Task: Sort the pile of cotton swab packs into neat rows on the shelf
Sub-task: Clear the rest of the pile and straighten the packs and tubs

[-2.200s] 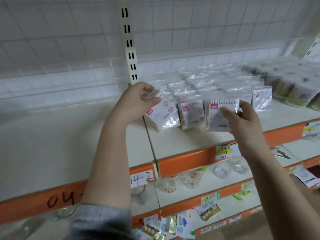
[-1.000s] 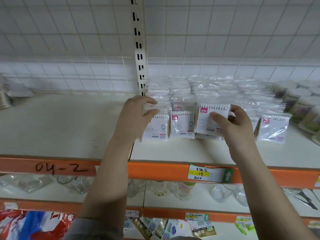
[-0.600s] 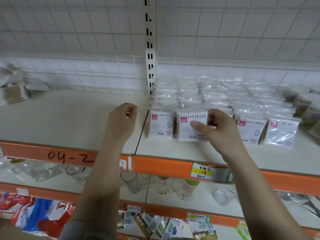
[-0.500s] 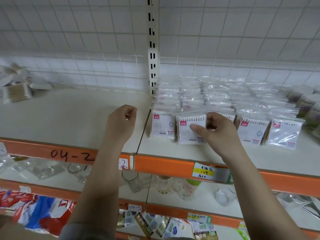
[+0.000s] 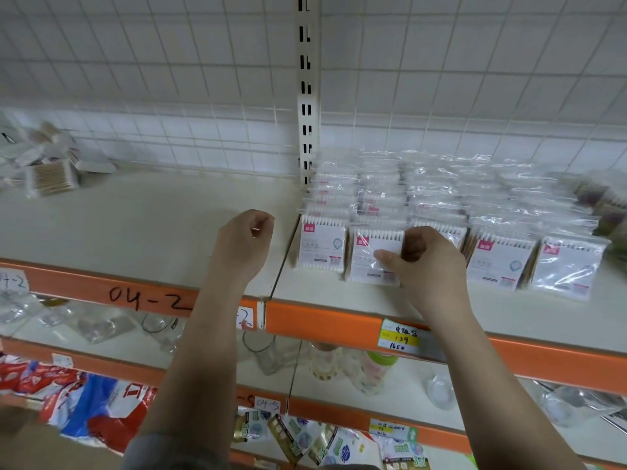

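Head view: right hand (image 5: 431,266) pinches a swab pack (image 5: 375,257) standing on the shelf (image 5: 339,295); left hand (image 5: 242,244) loosely curled, holding nothing.

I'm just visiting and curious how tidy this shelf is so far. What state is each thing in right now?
Left hand: loosely curled, holds nothing, above the shelf.
Right hand: pinches the second pack.
Second pack: upright in the front row, held.
First pack: upright, standing free at the row's left end.
Rows of packs: lined up behind, blurred.
Shelf: bare on the left part.
Price tag: stuck on the orange edge.
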A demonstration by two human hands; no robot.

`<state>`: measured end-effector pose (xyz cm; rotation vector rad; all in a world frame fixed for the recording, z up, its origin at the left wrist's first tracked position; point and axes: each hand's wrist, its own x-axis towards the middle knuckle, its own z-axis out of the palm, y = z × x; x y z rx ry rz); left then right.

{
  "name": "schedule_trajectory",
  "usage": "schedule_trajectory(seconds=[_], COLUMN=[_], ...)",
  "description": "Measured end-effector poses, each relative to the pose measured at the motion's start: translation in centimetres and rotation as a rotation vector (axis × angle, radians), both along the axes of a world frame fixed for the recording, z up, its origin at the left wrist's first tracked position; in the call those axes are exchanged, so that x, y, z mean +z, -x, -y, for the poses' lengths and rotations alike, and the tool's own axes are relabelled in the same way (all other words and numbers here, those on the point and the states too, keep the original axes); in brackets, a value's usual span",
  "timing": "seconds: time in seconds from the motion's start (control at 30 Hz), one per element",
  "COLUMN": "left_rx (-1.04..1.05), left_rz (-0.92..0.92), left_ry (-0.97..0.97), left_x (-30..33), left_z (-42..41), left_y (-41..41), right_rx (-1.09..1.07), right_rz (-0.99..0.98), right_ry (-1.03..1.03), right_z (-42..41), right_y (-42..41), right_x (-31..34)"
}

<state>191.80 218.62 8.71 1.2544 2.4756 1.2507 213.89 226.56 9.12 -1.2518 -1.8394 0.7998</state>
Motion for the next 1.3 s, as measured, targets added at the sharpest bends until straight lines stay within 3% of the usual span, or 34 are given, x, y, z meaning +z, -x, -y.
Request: schedule_trajectory(seconds=[0.3,0.6,0.83,1.07,1.3], left_rx=[0.046,0.144,0.162,0.195,0.086], left_rz=[0.018,0.023,0.010,-0.005,-0.055], left_ry=[0.014,0.008,0.014,-0.022,-0.022], left_x=[0.3,0.9,0.9,0.9,1.1], left_z=[0.0,1.1,4.3,9.5,16.9], left_y=[-1.2,-2.8,-1.4,3.9,11.9], right_rx=[0.019,0.077,0.141,0.204,0.193], right_rz=[-0.048,-0.044,0.026,0.138,0.202], right_ry=[-0.036,-0.228,-0.205,-0.217,-0.190], right_z=[0.0,0.5,3.4,7.7,16.0], right_y=[-0.9,-2.6,-1.8,3.2,12.3], right_x=[-0.4,0.2,1.0,1.3,-0.1])
